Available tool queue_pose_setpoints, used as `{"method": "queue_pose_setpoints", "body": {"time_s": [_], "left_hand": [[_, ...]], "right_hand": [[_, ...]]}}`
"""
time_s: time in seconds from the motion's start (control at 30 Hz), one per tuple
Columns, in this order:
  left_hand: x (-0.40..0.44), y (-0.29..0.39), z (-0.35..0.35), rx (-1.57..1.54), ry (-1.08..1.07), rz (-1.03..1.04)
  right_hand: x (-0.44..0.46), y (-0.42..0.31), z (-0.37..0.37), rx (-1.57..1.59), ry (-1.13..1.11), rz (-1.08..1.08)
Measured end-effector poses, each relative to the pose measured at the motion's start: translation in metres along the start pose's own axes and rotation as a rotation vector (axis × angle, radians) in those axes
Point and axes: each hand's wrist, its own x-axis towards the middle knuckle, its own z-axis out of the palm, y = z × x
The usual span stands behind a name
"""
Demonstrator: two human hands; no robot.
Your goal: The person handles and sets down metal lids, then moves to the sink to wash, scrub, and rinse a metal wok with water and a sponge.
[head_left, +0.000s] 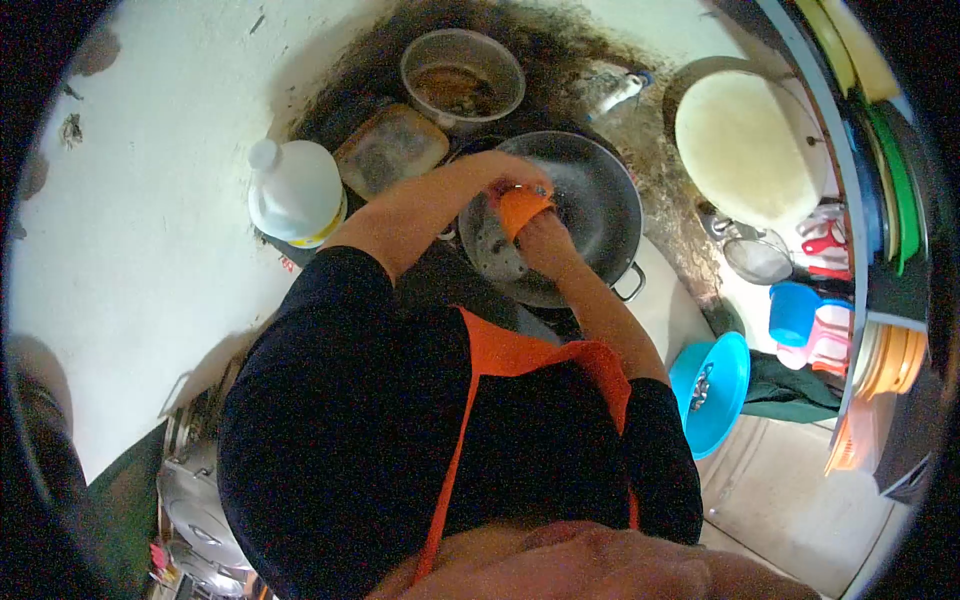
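Above a large dark wok point(605, 225), my left hand point(522, 174) is closed on a small orange cup-like container point(522, 210). My right hand point(547, 242) reaches into or against the orange container from below. Its fingers are hidden by the container, so what they hold does not show. Pale droplets or suds point(492, 252) lie on the left inner side of the wok. The wok's loop handle point(632, 284) points to the lower right.
A metal pot point(463, 112) with brown residue and a rectangular container point(392, 150) stand behind. A white jug point(296, 192) is at left. To the right are a pale oval board point(750, 148), a strainer point(757, 260), a blue cup point(793, 313) and a turquoise basin point(738, 385).
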Motion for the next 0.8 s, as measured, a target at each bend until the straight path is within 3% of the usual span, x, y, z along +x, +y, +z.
{"method": "queue_pose_setpoints", "body": {"time_s": [0.03, 0.1, 0.13, 0.2, 0.23, 0.3, 0.33, 0.4, 0.43, 0.5, 0.53, 0.6, 0.63, 0.67, 0.7, 0.73, 0.8], "left_hand": [[0.011, -0.004, 0.003, -0.062, 0.067, 0.117], [0.048, -0.023, -0.007, -0.235, -0.125, 0.434], [0.035, -0.023, -0.001, -0.237, -0.133, 0.428], [0.01, -0.023, 0.012, -0.942, -0.156, 0.362], [0.023, -0.026, 0.014, -0.941, -0.166, 0.349], [0.052, -0.031, 0.021, -1.452, -0.197, 0.558], [0.058, -0.03, 0.023, -1.457, -0.202, 0.548], [0.072, -0.024, 0.016, -1.414, 0.127, 0.78], [0.087, -0.026, 0.008, -1.413, 0.12, 0.777], [0.112, -0.032, -0.012, -1.411, 0.259, 0.747], [0.105, -0.028, -0.015, -1.411, 0.254, 0.741], [0.082, -0.012, -0.019, -1.377, 0.293, 0.518], [0.088, -0.008, -0.019, -1.371, 0.282, 0.505], [0.094, -0.003, -0.02, -1.352, 0.418, 0.494], [0.102, 0.003, -0.024, -1.324, 0.551, 0.486], [0.126, -0.006, -0.039, -1.316, 0.535, 0.482], [0.17, -0.03, -0.062, -0.961, 0.315, 0.694]], "right_hand": [[0.0, 0.004, 0.006, -0.001, -0.034, 0.009], [0.004, 0.014, 0.014, -0.007, -0.092, 0.033], [0.009, 0.016, 0.012, -0.003, -0.096, 0.041], [0.025, 0.025, 0.005, 0.634, 0.218, 0.43], [0.032, 0.035, 0.008, 0.636, 0.22, 0.445], [0.052, 0.058, 0.013, 0.551, 0.297, 0.621], [0.058, 0.062, 0.006, 0.549, 0.293, 0.631], [0.072, 0.073, -0.014, 0.012, 0.499, 0.641], [0.075, 0.071, -0.029, 0.007, 0.5, 0.648], [0.085, 0.068, -0.06, 0.308, 0.988, 0.385], [0.092, 0.064, -0.075, 0.222, 0.938, 0.408], [0.105, 0.053, -0.102, 0.135, 0.887, 0.448], [0.111, 0.047, -0.115, -0.005, 0.744, 0.426], [0.113, 0.047, -0.12, -0.142, 0.599, 0.403], [0.114, 0.066, -0.112, -0.182, 0.792, 0.301], [0.11, 0.078, -0.109, -0.193, 0.798, 0.315], [0.105, 0.095, -0.103, 0.222, 1.083, 0.283]]}}
